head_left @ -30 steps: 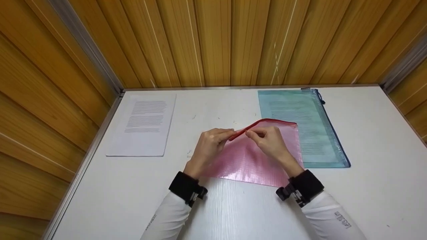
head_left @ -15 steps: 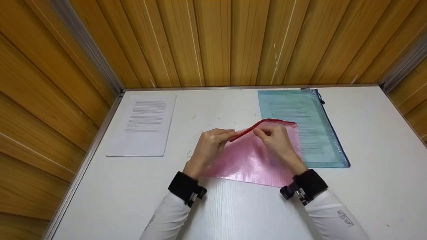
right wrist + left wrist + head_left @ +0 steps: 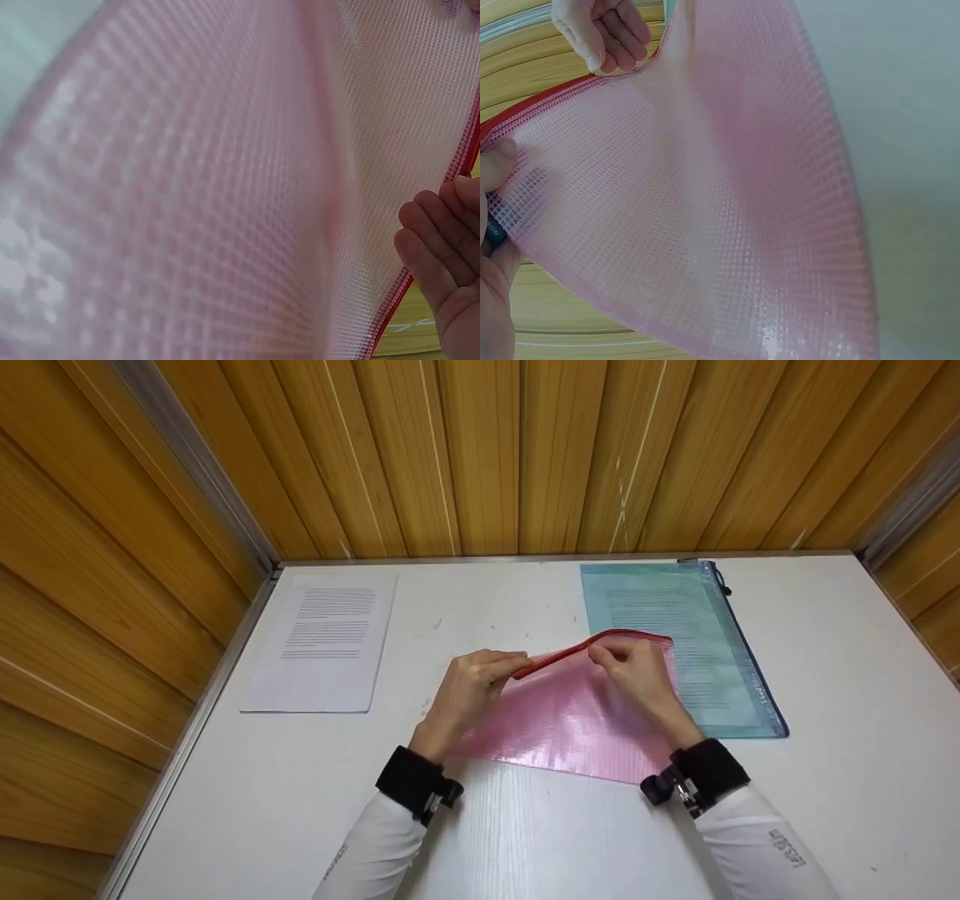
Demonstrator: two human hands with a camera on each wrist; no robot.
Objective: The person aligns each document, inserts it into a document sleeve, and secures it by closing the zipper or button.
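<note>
1. Pink mesh pouch (image 3: 577,720) on the white table (image 3: 840,675), near edge flat, far zipped edge lifted off the surface.
2. Red zipper strip (image 3: 559,658) along that raised edge, long axis running left to right and climbing toward the right.
3. Left hand (image 3: 469,690) pinching the zipper's left end, thumb and fingers (image 3: 496,161) curled on the corner.
4. Right hand (image 3: 637,671) farther along the same strip, fingertips (image 3: 604,45) curled and pinching at the zipper line; slider itself hidden, so exact grip unclear.
5. Both hands on one axis, right nearer the strip's right end.
6. Blue pouch (image 3: 705,660) just behind, partly overlapped; printed sheet (image 3: 322,641) well apart, left.
</note>
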